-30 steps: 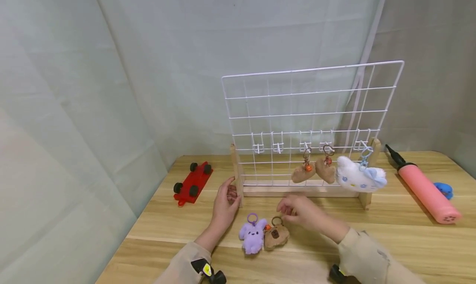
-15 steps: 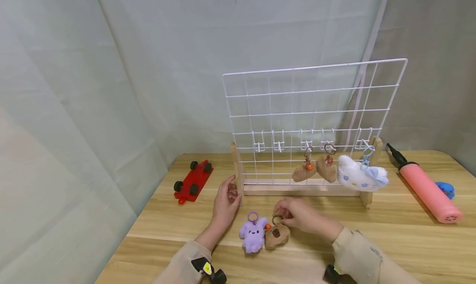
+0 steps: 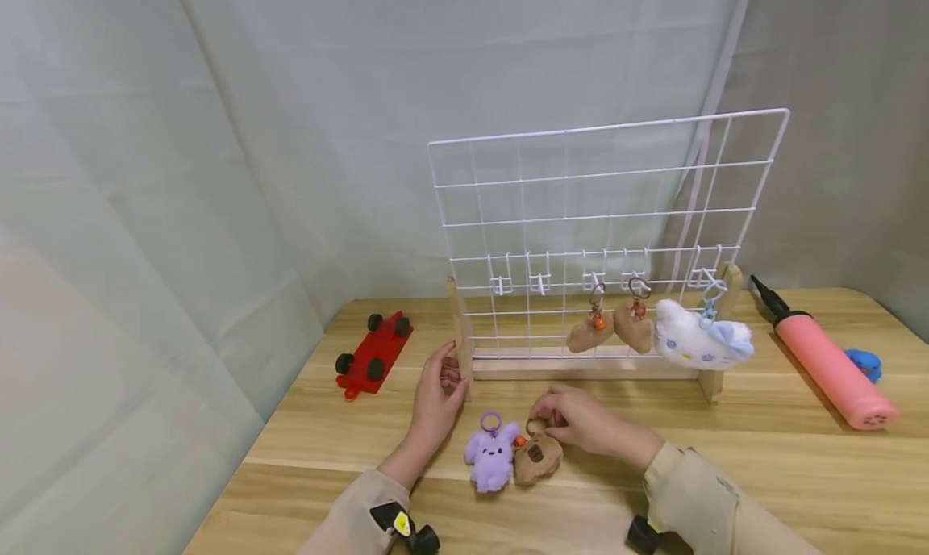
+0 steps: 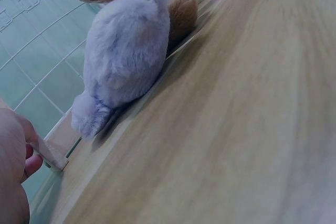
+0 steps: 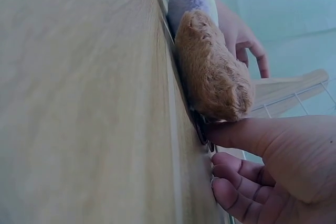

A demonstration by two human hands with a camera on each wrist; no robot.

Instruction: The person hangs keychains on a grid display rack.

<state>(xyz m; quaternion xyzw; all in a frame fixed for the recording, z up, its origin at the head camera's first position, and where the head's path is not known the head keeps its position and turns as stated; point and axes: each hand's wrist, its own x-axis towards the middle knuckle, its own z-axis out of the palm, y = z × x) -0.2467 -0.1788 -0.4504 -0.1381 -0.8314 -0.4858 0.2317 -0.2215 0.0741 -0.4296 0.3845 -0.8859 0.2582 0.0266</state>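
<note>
My left hand (image 3: 438, 390) holds the left wooden upright (image 3: 459, 337) of a white wire grid rack (image 3: 566, 216). My right hand (image 3: 581, 418) has its thumb and fingers at the metal ring (image 3: 535, 426) of a brown plush keychain (image 3: 539, 460) lying on the table. In the right wrist view the thumb meets the ring at the tabletop, below the brown plush (image 5: 212, 72). Touching that keychain on its left lies a purple plush keychain (image 3: 491, 461) with a purple ring. Two brown plush keychains (image 3: 633, 329) and a white cat plush keychain (image 3: 700, 341) hang from the rack's hooks.
Two white hooks (image 3: 539, 283) on the rack's left half carry nothing. A red toy car chassis (image 3: 376, 355) with black wheels lies left of the rack. A pink hand pump (image 3: 831, 369) and a small blue object (image 3: 864, 365) lie on the right of the wooden table (image 3: 290, 474).
My right hand has moved slightly left and closed in on the brown keychain's ring. My left hand stays at the upright.
</note>
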